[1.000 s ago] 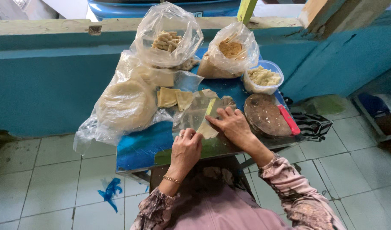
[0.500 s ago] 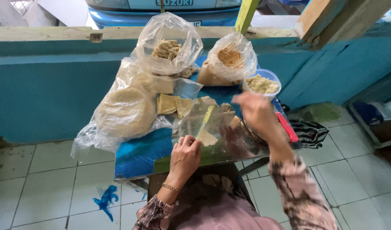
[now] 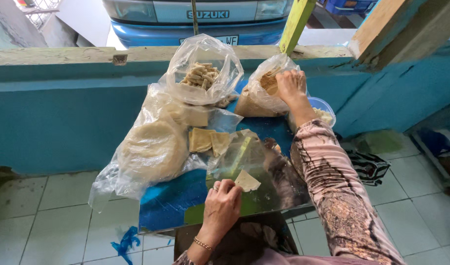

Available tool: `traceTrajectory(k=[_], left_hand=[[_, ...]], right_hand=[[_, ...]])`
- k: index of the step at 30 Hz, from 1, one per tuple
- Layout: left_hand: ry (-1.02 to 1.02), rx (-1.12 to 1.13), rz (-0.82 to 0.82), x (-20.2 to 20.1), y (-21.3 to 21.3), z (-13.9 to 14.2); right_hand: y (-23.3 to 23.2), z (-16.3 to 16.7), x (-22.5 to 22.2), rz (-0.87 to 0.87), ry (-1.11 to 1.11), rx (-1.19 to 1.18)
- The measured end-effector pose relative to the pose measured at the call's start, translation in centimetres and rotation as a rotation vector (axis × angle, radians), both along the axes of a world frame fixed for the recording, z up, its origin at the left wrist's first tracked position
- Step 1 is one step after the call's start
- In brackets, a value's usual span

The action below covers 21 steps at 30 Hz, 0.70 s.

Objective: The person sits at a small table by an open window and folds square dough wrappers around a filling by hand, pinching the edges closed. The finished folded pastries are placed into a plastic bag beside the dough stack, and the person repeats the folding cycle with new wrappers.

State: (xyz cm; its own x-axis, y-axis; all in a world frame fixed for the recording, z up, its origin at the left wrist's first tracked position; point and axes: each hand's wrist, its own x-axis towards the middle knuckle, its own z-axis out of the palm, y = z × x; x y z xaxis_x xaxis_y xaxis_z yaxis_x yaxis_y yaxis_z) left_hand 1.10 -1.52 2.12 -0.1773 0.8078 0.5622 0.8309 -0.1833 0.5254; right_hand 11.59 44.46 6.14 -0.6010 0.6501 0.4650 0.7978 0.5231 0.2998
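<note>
My left hand [image 3: 222, 205] holds a small pale triangular wrapper [image 3: 246, 181] over a clear plastic bag [image 3: 257, 167] near the front of the blue table [image 3: 168, 201]. My right hand [image 3: 290, 84] reaches far back into an open plastic bag of brown crumbly filling [image 3: 260, 95]; its fingers are inside the bag's mouth and what they hold is hidden. Folded tan wrappers [image 3: 209, 141] lie in the table's middle.
A large bag of round pale sheets [image 3: 149, 149] fills the table's left. A bag of small rolled pieces [image 3: 201, 73] stands at the back. A bowl [image 3: 324, 111] sits behind my right arm. A teal low wall [image 3: 63, 108] and a parked blue car [image 3: 205, 19] lie beyond.
My right hand has left the wrapper near the table's front and moved up and back into the bag of filling. My left hand stayed with the wrapper.
</note>
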Motion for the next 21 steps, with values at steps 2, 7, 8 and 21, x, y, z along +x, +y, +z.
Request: traceTrajectory(k=[2, 7, 8, 21], left_hand=[[0.008, -0.013, 0.000, 0.0, 0.0, 0.2], [-0.007, 0.005, -0.007, 0.0, -0.1, 0.7], [-0.012, 0.007, -0.010, 0.0, -0.1, 0.7], [-0.255, 0.131, -0.048, -0.8, 0.2, -0.1]], right_hand=[[0.1, -0.5, -0.4, 0.017, 0.082, -0.104], [0.4, -1.1, 0.6, -0.019, 0.382, -0.245], [0.6, -1.1, 1.3, -0.018, 0.441, -0.238], [-7.0, 1.3, 7.1, 0.201, 0.980, -0.650]])
